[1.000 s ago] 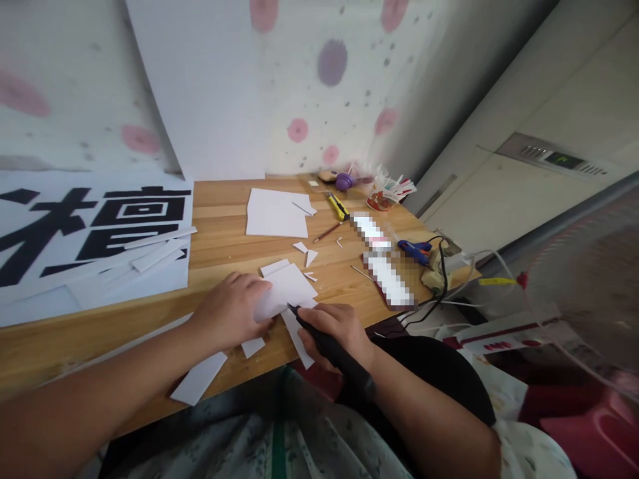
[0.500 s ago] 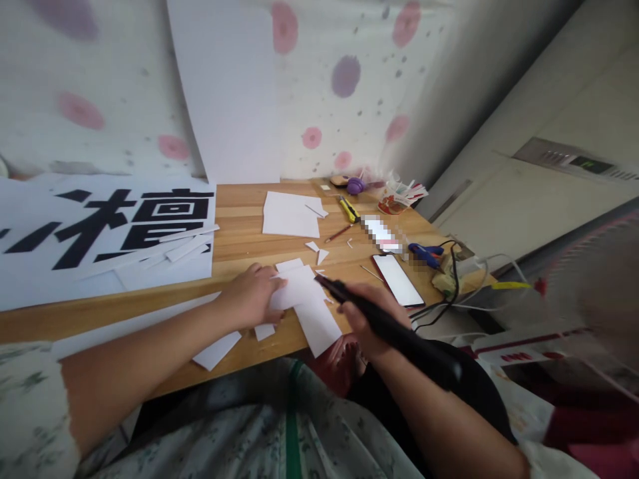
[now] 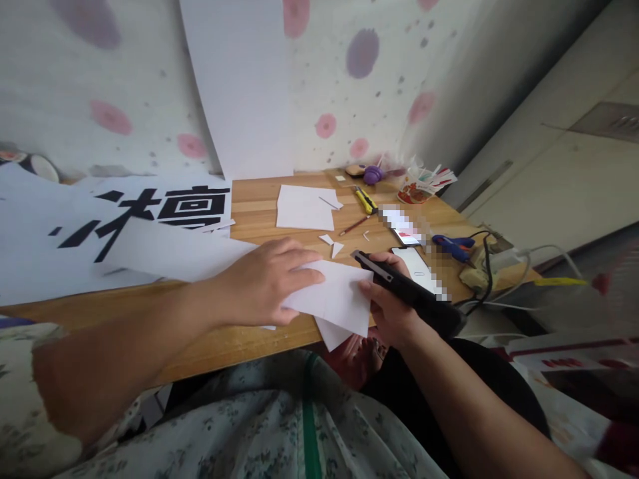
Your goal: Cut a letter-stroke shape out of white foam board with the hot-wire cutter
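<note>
The white card (image 3: 339, 303) lay directly between the two hands, close to the near edge of the bench (image 3: 254, 206), with its long axis running left to right and dipping a little toward the right end. The left hand (image 3: 274, 279) was the nearer by overlap: its fingers were spread over the card's left end, though whether the thumb pinched from below could not be told. The right hand (image 3: 394, 316) was closed around a black knife (image 3: 424, 295), and its thumb met the card's right edge, so the hands stood apart with the card bridging them.

The knife slanted across that right end rather than following the card's length; its tip pointed up and leftward, away from the body, just beyond the card's far corner. A lower white piece (image 3: 332, 334) showed beneath the card, on the body side. Small white scraps (image 3: 338, 249) lay beyond the card, near its far edge but apart from both hands.
</note>
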`<action>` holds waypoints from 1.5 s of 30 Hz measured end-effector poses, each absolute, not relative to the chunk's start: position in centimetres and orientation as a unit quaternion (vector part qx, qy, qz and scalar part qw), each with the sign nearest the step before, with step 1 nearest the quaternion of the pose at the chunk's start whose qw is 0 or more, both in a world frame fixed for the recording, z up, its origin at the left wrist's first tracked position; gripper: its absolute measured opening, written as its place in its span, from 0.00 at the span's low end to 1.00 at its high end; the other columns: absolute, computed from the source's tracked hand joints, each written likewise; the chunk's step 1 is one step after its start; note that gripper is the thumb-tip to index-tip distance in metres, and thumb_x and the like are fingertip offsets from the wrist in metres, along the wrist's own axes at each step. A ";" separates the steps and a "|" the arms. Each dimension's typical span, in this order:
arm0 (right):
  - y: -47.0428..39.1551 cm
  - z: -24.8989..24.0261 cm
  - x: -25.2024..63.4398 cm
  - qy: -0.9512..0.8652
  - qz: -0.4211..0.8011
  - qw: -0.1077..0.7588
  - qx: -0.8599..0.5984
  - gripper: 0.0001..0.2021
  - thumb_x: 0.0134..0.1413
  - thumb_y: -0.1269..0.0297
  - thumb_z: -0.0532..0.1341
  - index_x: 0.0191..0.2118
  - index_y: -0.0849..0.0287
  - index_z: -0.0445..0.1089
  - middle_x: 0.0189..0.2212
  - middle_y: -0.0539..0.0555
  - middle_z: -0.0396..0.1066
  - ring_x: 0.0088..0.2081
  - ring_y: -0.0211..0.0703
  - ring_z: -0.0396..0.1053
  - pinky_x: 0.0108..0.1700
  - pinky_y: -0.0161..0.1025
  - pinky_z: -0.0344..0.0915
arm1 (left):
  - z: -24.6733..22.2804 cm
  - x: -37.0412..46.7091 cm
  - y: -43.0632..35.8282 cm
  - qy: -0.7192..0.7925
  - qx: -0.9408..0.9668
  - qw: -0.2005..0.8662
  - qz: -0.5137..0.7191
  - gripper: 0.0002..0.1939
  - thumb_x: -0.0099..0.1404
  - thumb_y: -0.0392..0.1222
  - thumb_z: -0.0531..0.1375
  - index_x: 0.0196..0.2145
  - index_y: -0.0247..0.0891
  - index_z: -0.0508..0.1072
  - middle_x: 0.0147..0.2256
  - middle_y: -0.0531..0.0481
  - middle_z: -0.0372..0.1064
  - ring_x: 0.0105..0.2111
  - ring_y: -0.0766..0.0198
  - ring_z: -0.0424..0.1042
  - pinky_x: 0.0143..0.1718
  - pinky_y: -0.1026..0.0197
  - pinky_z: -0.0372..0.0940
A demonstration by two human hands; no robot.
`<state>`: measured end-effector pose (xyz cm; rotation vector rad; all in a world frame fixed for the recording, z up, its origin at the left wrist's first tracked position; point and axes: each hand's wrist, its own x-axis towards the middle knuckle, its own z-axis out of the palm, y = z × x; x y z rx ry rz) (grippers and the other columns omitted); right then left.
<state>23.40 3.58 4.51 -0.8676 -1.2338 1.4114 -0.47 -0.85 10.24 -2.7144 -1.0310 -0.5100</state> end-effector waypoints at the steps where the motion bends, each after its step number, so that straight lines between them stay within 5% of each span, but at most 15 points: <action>1: 3.6 4.6 23.5 -0.499 0.605 0.506 -0.358 0.22 0.40 0.65 0.71 0.41 0.50 0.62 0.26 0.42 0.61 0.21 0.32 0.58 0.20 0.28 0.56 | 10.5 -0.5 -0.8 -0.340 -0.922 0.089 -0.164 0.24 0.54 0.36 0.65 0.49 0.35 0.70 0.57 0.39 0.65 0.53 0.46 0.65 0.53 0.47 0.65; 8: 3.0 4.0 25.7 -0.586 0.639 0.370 -0.333 0.19 0.51 0.68 0.66 0.47 0.49 0.60 0.31 0.46 0.69 0.28 0.35 0.67 0.28 0.30 0.63 | 11.2 0.0 0.2 -0.293 -0.954 0.025 -0.059 0.26 0.53 0.26 0.59 0.50 0.41 0.67 0.59 0.44 0.63 0.57 0.49 0.63 0.58 0.44 0.58; 13: 1.7 3.3 26.6 -0.602 0.640 0.352 -0.323 0.18 0.57 0.66 0.65 0.49 0.46 0.59 0.36 0.47 0.66 0.31 0.33 0.67 0.31 0.30 0.64 | 9.0 0.0 1.2 -0.314 -0.948 0.034 -0.048 0.33 0.55 0.24 0.59 0.57 0.45 0.62 0.63 0.43 0.58 0.63 0.50 0.58 0.62 0.40 0.52; 21: 0.0 1.2 26.7 -0.615 0.633 0.346 -0.318 0.14 0.61 0.62 0.61 0.49 0.47 0.57 0.36 0.48 0.65 0.29 0.34 0.65 0.29 0.31 0.62 | 3.8 -2.9 1.3 -0.329 -0.936 0.050 -0.111 0.20 0.66 0.35 0.58 0.55 0.44 0.66 0.62 0.47 0.61 0.63 0.52 0.58 0.64 0.45 0.55; 32: 1.6 2.9 27.5 -0.863 0.318 0.213 -0.330 0.19 0.55 0.73 0.61 0.50 0.51 0.62 0.27 0.47 0.67 0.24 0.37 0.65 0.28 0.34 0.63 | 2.0 -3.0 0.7 -0.341 -0.932 0.023 -0.119 0.21 0.70 0.39 0.56 0.59 0.42 0.65 0.61 0.47 0.63 0.63 0.52 0.60 0.63 0.47 0.60; 35: 2.1 3.1 27.7 -0.862 0.268 0.259 -0.344 0.18 0.56 0.70 0.63 0.51 0.49 0.64 0.30 0.49 0.71 0.27 0.39 0.70 0.29 0.36 0.66 | 1.7 -3.0 0.5 -0.359 -0.928 0.007 -0.094 0.19 0.71 0.39 0.54 0.59 0.45 0.65 0.62 0.50 0.61 0.63 0.50 0.59 0.63 0.44 0.60; 40: 2.3 3.4 26.3 -0.721 0.442 0.403 -0.350 0.15 0.61 0.64 0.62 0.50 0.46 0.60 0.26 0.45 0.71 0.18 0.35 0.67 0.20 0.33 0.65 | 2.0 -3.1 0.5 -0.349 -0.934 -0.012 -0.074 0.18 0.72 0.35 0.50 0.57 0.36 0.66 0.62 0.44 0.60 0.64 0.49 0.58 0.64 0.45 0.59; 45: 2.2 3.5 23.9 -0.664 0.529 0.422 -0.317 0.16 0.60 0.49 0.62 0.48 0.48 0.61 0.22 0.47 0.73 0.17 0.41 0.68 0.17 0.36 0.61 | 1.9 -3.2 0.5 -0.347 -0.933 -0.009 -0.097 0.17 0.71 0.37 0.52 0.56 0.38 0.67 0.61 0.44 0.63 0.62 0.47 0.60 0.62 0.41 0.61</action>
